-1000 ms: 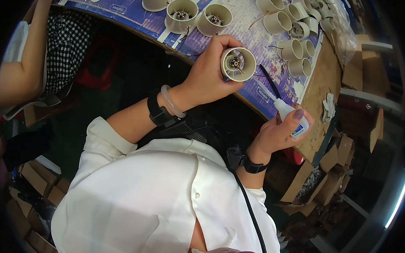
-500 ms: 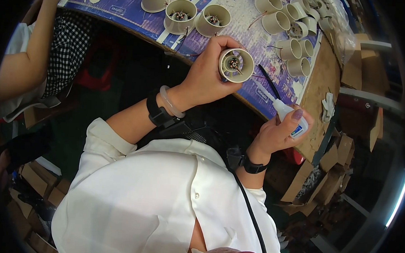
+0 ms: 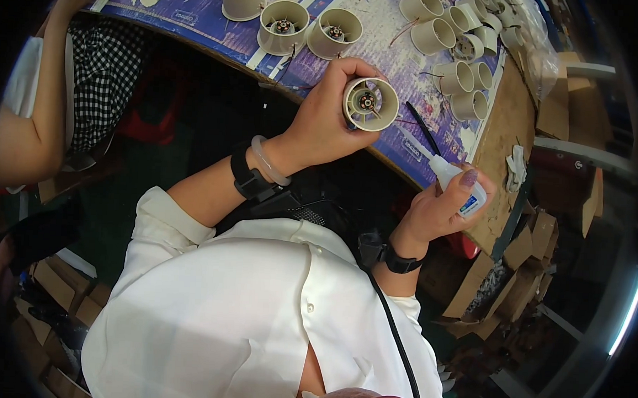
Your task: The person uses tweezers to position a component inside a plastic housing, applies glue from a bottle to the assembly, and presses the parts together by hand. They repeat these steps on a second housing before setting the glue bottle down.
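My left hand (image 3: 328,115) is wrapped round a cream cylindrical fan housing (image 3: 389,119), held over the table's near edge with its open end facing up. Inside it, thin spokes surround a small motor core (image 3: 367,101). My right hand (image 3: 441,210) grips a white glue bottle (image 3: 443,169) with a long, narrow nozzle (image 3: 410,139). That nozzle points up and left toward the housing, its tip a short gap away from the rim. A black pen-like tool (image 3: 423,128) lies on the table between the two hands.
More cream housings with motors (image 3: 284,28) stand at the table's near left. Several others (image 3: 434,37) cluster at the right, some tipped, with thin wires out. Cardboard boxes (image 3: 472,287) sit below the right edge. Another person's arm (image 3: 49,95) is at the left.
My hands, the housing and the bottle are almost still. At the left, the other person's arm has shifted slightly.
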`<state>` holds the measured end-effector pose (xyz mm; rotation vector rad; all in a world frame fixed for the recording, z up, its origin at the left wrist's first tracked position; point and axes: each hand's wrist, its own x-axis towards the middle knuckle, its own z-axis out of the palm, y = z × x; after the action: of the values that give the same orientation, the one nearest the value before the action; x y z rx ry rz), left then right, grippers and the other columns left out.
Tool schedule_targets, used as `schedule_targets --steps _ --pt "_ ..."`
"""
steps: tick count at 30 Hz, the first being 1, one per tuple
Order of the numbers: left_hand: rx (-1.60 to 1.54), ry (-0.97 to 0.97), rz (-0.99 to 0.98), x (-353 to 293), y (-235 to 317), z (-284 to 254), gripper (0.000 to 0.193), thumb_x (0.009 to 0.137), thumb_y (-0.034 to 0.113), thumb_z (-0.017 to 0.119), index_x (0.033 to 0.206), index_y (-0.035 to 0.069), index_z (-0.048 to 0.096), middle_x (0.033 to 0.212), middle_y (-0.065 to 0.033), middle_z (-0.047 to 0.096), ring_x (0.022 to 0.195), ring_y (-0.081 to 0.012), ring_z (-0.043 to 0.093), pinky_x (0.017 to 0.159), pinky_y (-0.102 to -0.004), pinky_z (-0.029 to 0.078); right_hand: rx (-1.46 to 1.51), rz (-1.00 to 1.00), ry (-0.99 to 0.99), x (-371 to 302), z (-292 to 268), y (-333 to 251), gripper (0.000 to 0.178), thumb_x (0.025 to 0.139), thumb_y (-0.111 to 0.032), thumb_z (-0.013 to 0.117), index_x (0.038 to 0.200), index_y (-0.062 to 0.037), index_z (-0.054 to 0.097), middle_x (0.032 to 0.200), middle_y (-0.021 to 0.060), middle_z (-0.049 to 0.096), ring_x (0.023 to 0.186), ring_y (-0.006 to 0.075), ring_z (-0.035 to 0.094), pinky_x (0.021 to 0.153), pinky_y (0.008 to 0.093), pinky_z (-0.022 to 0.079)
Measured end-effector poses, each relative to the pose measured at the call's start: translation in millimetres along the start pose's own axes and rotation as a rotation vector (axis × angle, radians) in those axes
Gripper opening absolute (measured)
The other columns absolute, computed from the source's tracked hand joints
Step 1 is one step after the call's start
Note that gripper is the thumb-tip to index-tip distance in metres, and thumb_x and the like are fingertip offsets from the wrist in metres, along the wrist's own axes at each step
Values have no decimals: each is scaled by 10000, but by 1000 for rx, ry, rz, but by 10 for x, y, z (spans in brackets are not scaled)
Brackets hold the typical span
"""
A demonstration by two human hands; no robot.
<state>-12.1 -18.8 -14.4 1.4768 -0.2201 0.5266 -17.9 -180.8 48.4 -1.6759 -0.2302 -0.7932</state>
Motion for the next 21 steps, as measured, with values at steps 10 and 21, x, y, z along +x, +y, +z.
schedule_targets --steps 10,21 --pt "-17 1 16 5 18 -2 599 709 -55 741 1157 53 359 1172 -130 545 1085 -193 564 938 -316 466 -21 6 -32 11 0 -72 200 896 -209 603 913 -17 553 743 23 532 611 68 451 582 198 347" --pt "-23 -8 9 -9 19 -9 603 709 -57 741 1166 52 362 1176 -131 543 1098 -198 561 948 -317 461 -62 -88 -36 19 -23 -54 179 892 -185 600 921 -13 558 751 30 550 614 64 473 584 188 364"
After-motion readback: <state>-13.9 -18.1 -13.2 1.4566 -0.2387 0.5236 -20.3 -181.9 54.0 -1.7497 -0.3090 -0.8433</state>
